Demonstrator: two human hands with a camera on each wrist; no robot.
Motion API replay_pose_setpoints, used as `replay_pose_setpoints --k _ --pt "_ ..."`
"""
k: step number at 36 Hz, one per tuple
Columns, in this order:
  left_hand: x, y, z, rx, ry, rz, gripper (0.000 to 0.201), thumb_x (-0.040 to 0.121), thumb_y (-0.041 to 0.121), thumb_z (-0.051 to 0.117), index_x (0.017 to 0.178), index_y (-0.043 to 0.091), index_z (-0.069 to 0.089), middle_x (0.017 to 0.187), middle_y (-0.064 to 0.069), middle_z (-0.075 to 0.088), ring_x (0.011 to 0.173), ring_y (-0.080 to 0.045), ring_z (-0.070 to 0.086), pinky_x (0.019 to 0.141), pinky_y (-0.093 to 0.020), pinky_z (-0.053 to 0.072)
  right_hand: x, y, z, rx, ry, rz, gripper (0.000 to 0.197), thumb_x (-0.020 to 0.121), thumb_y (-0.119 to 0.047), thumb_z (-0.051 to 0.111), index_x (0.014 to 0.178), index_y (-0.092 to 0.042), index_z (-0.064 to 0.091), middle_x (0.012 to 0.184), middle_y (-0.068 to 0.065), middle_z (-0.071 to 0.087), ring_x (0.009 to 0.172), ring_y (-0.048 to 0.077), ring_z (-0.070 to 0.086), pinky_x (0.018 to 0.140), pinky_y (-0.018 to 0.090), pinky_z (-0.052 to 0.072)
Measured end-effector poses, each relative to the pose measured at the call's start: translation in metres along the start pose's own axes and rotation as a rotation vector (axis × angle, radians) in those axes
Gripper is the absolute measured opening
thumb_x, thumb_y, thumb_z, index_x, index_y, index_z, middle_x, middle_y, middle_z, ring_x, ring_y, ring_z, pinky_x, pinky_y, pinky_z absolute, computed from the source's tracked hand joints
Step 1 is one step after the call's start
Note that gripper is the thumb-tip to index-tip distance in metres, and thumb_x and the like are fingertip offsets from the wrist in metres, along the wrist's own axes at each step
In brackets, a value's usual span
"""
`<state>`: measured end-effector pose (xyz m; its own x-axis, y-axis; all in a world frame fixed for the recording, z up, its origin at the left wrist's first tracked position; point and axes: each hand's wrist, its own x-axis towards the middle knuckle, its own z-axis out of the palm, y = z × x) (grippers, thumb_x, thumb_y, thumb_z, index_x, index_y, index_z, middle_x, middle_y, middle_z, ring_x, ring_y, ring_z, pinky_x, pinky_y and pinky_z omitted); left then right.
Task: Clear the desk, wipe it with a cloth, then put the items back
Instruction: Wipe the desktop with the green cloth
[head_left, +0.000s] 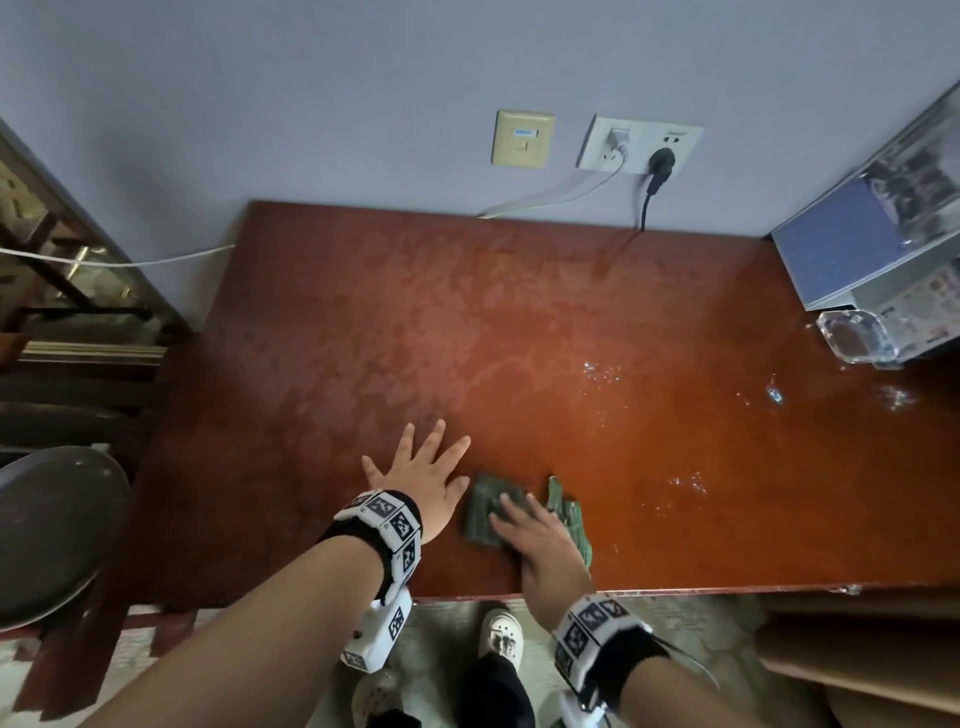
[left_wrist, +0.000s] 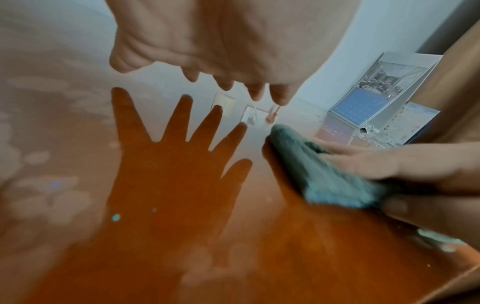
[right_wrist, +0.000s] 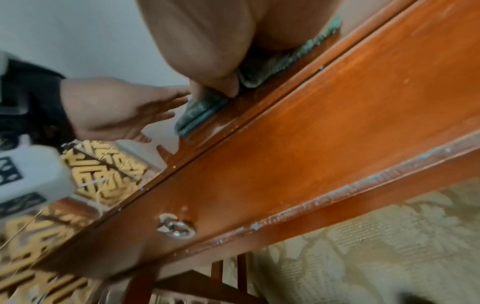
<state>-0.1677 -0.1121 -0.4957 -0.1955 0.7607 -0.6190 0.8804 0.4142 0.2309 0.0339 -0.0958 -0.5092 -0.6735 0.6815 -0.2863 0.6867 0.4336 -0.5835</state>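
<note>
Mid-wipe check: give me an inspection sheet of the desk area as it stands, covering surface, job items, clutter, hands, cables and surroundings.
Surface: red-brown desk, glossy, with patchy streaks across the far part and water droplets toward the right.
Job's things: green cloth flat near the front edge.
Clutter: glass ashtray and desk calendar at the right rear corner.
Hands: left hand spread, fingers straight, beside the cloth; right hand pressing flat on the cloth.
Cables: white plug and black plug in the wall socket, cords dropping behind the desk.
Surroundings: grey stool at left; drawer ring pull below the front edge.
</note>
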Motion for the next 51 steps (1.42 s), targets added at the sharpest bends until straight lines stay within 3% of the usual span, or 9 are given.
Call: replay_pose_setpoints --k 5,7,11,15,23,30,36,45,51 --pt "0.009 0.005 -0.009 -0.021 -0.010 -0.007 0.052 0.104 0.053 0.018 0.152 0.051 -0.002 0.161 0.019 -0.019 0.150 -0.020 -0.020 0.113 -0.070 0.003 0.010 0.028 -0.022 0.081 -0.238 -0.249 0.072 0.073 -0.037 0.024 0.133 -0.011 0.053 0.143 -0.006 0.034 0.140 0.017 0.008 0.113 0.026 0.003" --pt "0.014 0.006 -0.013 -0.025 -0.002 -0.011 0.052 0.104 0.053 0.017 0.152 0.052 -0.003 0.161 0.019 -0.019 0.150 -0.019 -0.020 0.113 -0.070 0.003 0.020 0.031 -0.032 0.095 -0.250 -0.285 0.063 0.077 -0.029 0.027 0.127 -0.009 0.059 0.139 -0.006 0.041 0.139 0.017 0.018 0.112 0.022 0.010" --pt "0.025 0.007 -0.022 -0.046 0.018 -0.020 0.051 0.103 0.054 0.014 0.152 0.052 -0.003 0.161 0.019 -0.019 0.150 -0.018 -0.020 0.113 -0.069 0.002 0.051 0.022 -0.055 0.132 -0.090 -0.167 0.061 0.082 0.017 0.037 0.123 -0.019 0.064 0.133 -0.020 0.043 0.127 -0.012 0.027 0.111 0.005 0.013" --pt "0.038 0.009 -0.030 -0.033 0.058 -0.023 0.052 0.103 0.055 0.012 0.151 0.052 -0.006 0.162 0.019 -0.019 0.150 -0.018 -0.020 0.113 -0.070 0.002 0.101 0.012 -0.089 0.139 0.073 -0.066 0.060 0.082 0.022 0.039 0.119 -0.016 0.066 0.127 -0.018 0.048 0.126 0.003 0.044 0.106 0.000 0.014" --pt "0.063 0.025 -0.051 -0.032 0.145 -0.028 0.059 0.104 0.053 0.019 0.148 0.049 -0.020 0.159 0.017 -0.027 0.149 -0.017 -0.022 0.114 -0.068 0.004 0.174 0.017 -0.108 -0.015 -0.202 -0.053 0.051 0.097 -0.014 0.047 0.145 -0.031 0.037 0.155 -0.015 0.022 0.146 0.014 0.006 0.118 0.036 0.008" --pt "0.091 0.055 -0.052 0.136 0.053 0.190 0.064 0.104 0.051 0.025 0.153 0.040 -0.015 0.161 0.014 -0.024 0.149 -0.014 -0.021 0.118 -0.062 -0.003 0.189 0.056 -0.129 0.170 0.075 0.038 0.040 0.093 -0.001 0.045 0.122 -0.021 0.063 0.138 -0.011 0.051 0.137 0.010 0.035 0.107 0.012 0.019" --pt "0.116 0.076 -0.059 0.133 -0.022 0.133 0.066 0.102 0.057 0.025 0.151 0.046 -0.017 0.161 0.013 -0.025 0.149 -0.018 -0.023 0.120 -0.056 -0.005 0.203 0.093 -0.169 -0.027 0.089 0.060 0.039 0.095 -0.006 0.045 0.129 -0.022 0.057 0.146 -0.010 0.042 0.142 0.012 0.026 0.113 0.022 0.019" --pt "0.169 0.076 -0.112 0.048 -0.004 -0.106 0.063 0.102 0.057 0.021 0.151 0.045 -0.017 0.161 0.014 -0.024 0.150 -0.020 -0.018 0.118 -0.061 -0.003 0.226 0.168 -0.224 -0.257 0.024 0.488 0.059 0.098 -0.028 0.043 0.151 -0.024 0.018 0.160 -0.007 0.001 0.147 0.026 0.006 0.117 0.049 0.016" --pt "0.196 0.091 -0.127 -0.033 0.020 -0.182 0.064 0.102 0.057 0.023 0.152 0.045 -0.016 0.161 0.014 -0.023 0.150 -0.020 -0.017 0.118 -0.062 -0.001 0.226 0.181 -0.226 -0.375 -0.038 0.475 0.059 0.100 -0.040 0.032 0.152 -0.027 0.009 0.160 -0.008 -0.002 0.147 0.028 0.003 0.117 0.049 0.014"
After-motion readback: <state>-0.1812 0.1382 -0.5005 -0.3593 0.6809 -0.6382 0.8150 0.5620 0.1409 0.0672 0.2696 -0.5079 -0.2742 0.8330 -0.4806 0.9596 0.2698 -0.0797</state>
